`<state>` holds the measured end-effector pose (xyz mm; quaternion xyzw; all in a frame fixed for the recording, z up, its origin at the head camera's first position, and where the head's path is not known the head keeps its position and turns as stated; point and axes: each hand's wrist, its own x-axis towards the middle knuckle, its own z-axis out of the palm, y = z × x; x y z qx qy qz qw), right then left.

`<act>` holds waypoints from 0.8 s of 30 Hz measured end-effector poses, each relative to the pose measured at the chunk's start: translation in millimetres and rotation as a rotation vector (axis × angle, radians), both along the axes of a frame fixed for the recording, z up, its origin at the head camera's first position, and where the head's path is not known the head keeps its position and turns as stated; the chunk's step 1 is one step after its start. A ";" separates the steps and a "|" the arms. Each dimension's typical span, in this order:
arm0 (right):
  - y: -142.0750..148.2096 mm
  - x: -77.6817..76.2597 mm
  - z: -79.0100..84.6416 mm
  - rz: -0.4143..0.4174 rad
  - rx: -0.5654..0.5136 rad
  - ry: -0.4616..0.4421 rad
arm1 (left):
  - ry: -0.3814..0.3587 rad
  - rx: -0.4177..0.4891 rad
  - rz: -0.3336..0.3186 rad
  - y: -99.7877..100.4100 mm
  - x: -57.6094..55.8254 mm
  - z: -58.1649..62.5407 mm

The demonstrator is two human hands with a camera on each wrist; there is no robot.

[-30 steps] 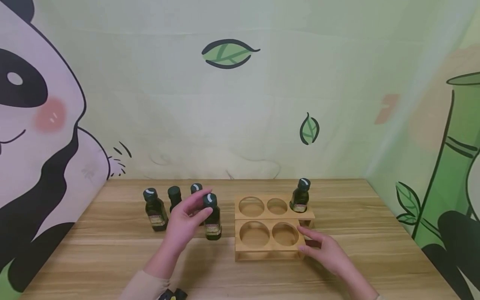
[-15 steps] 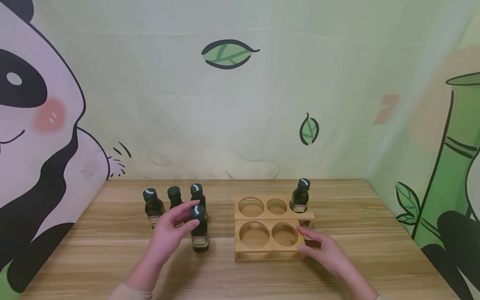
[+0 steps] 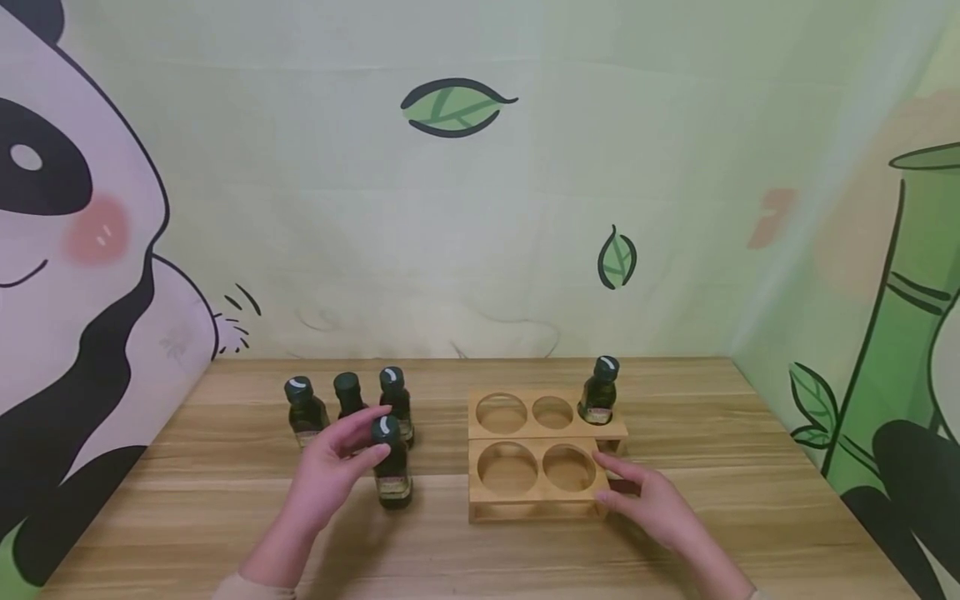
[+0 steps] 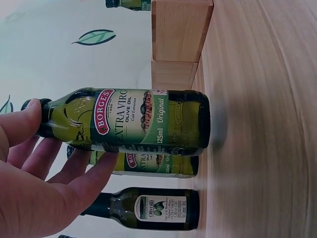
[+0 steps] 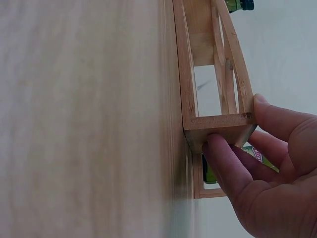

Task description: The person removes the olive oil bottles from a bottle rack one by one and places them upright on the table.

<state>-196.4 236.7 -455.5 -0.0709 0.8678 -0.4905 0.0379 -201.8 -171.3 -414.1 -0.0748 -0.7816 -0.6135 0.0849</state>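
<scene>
My left hand [image 3: 330, 467] pinches a small olive oil bottle [image 3: 393, 483] near its dark cap, thumb on one side. The bottle stands upright; its green and cream "Borges" label faces the left wrist camera. Whether its base touches the table cannot be told. Just behind it are another Borges bottle [image 4: 148, 164] and a slimmer bottle [image 4: 163, 209] with a white label. My right hand [image 3: 648, 504] grips the right front end of a two-tier wooden rack [image 3: 540, 438], thumb and fingers on its end piece. One bottle [image 3: 599, 392] sits in the rack's back right hole.
Farther left stands one more bottle [image 3: 305, 408], partly behind my left hand. The rack's other round holes hold nothing. A wood-grain table [image 3: 480, 558] lies beneath, and a printed panda-and-bamboo cloth [image 3: 337, 208] hangs behind.
My left hand has carried its bottle left and toward me, away from the rack, slowing in the last half second. My right hand and the rack have stayed put.
</scene>
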 end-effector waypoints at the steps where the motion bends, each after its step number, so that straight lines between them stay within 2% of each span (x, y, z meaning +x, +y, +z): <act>1: -0.1 -0.2 -0.2 -0.001 -0.002 0.001 | -0.005 -0.002 0.004 -0.3 0.3 0.0; 24: 0.9 0.6 -0.3 0.004 -0.021 -0.015 | -0.022 -0.018 0.012 -4.2 2.3 -4.4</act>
